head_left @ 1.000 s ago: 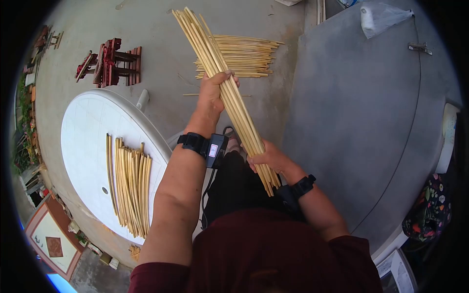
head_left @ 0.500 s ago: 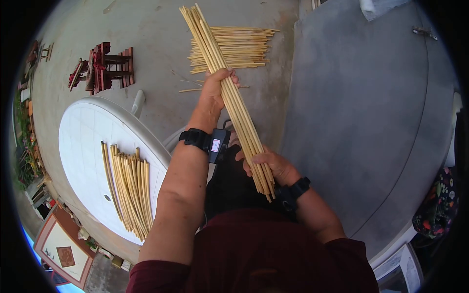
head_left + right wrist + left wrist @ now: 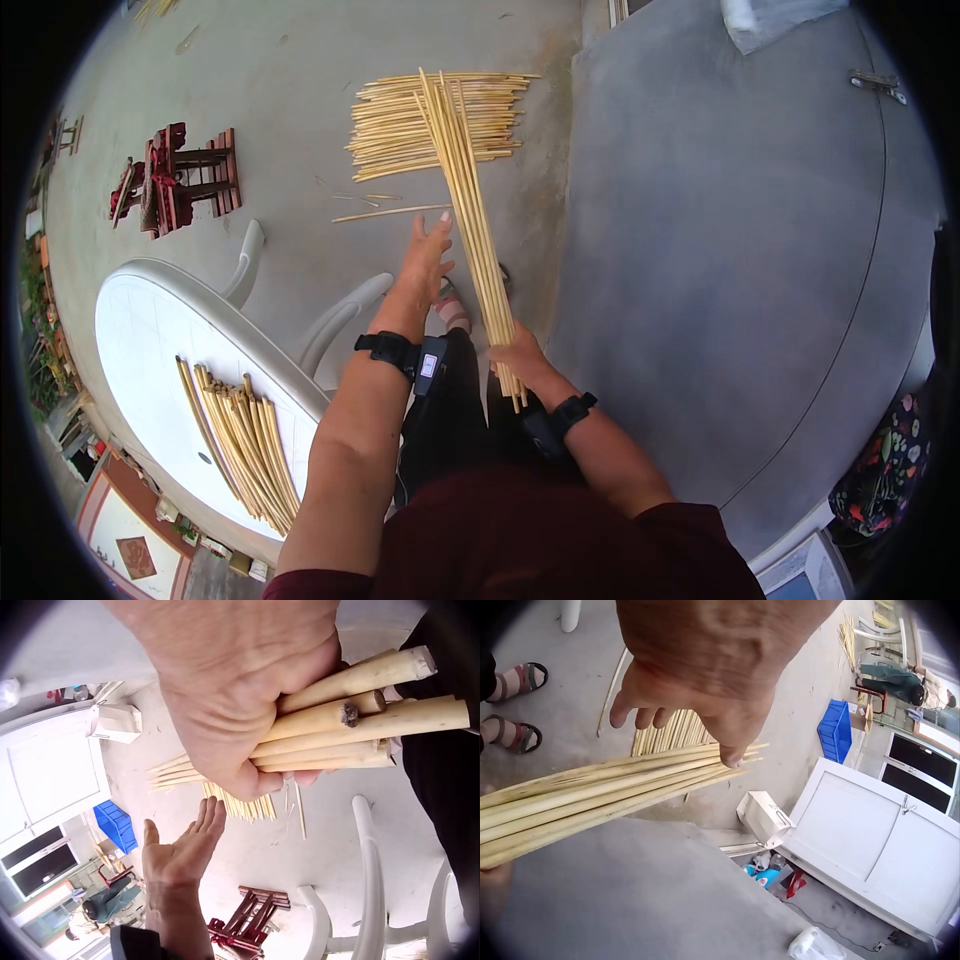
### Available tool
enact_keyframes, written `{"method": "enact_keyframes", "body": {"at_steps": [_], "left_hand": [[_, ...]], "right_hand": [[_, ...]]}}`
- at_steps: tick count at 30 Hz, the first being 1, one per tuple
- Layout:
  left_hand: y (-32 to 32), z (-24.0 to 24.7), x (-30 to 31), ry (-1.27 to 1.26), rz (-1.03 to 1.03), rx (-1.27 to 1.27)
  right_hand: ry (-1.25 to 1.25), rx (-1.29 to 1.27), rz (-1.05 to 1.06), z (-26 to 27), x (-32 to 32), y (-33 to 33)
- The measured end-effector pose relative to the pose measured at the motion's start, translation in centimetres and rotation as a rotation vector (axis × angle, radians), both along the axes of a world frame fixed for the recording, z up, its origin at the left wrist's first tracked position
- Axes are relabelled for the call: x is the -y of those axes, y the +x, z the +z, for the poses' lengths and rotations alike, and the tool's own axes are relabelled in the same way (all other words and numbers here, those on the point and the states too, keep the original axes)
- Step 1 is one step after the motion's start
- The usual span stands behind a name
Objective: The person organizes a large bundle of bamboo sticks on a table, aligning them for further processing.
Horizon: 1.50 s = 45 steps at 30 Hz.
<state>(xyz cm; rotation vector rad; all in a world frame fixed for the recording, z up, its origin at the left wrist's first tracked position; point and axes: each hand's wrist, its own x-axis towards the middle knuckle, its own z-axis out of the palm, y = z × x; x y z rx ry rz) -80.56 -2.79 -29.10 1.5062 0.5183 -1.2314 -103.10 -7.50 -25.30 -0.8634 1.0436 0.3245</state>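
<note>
We find the bundle of sticks [image 3: 474, 235] beyond the right edge of the surface [image 3: 140, 330], its near end gripped by the right hand [image 3: 520, 357], the left hand [image 3: 424, 258] spread and empty alongside; the step appears to be evening the bundle, next calling for a steadying left grip.

The bundled sticks [image 3: 470, 215] are pale straw-yellow, one with a dark grey-brown spot [image 3: 349, 714]; the floor [image 3: 310, 100] is grey, the counter [image 3: 150, 330] white, the shirt [image 3: 560, 530] maroon, the crate [image 3: 835, 731] blue, the wooden furniture [image 3: 168, 180] dark red — and the black cloth [image 3: 880, 475] bears a multicoloured floral pattern.
</note>
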Motion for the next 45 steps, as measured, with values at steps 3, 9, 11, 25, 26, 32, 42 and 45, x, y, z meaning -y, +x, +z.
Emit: {"method": "enact_keyframes", "body": {"at_steps": [3,9,11,25,26,32,42,45], "left_hand": [[-3.4,-2.5,-2.7,-0.088,0.033,-0.148],[-9.8,-5.6,-10.0,-0.14,0.086,-0.384],[-11.1,-6.4,-12.0,-0.064,0.109,-0.391],[-14.8,-9.4,-16.4,0.104,-0.008,-0.319],[-15.0,-9.2,-16.0,0.09,-0.012,-0.327],[-15.2,-6.8,-13.2,0.008,-0.052,-0.311],[-9.6,8.9,-10.6,-0.13,-0.547,0.892],[-9.2,13.7,-16.5,0.178,-0.694,1.448]], "right_hand": [[-0.115,-0.165,-0.038,-5.2,3.3,-0.7],[-0.363,-0.378,-0.047,-17.3,11.4,-1.0],[-0.44,-0.426,-0.027,-20.3,14.1,-0.5],[-0.781,-0.506,0.005,-34.2,22.5,-4.6],[-0.773,-0.533,0.023,-33.4,22.3,-4.3],[-0.744,-0.505,-0.01,-31.6,21.2,-7.1],[-0.681,-0.303,0.132,-19.1,18.5,-2.4],[-0.586,-0.109,0.171,-11.5,15.1,4.1]]}}
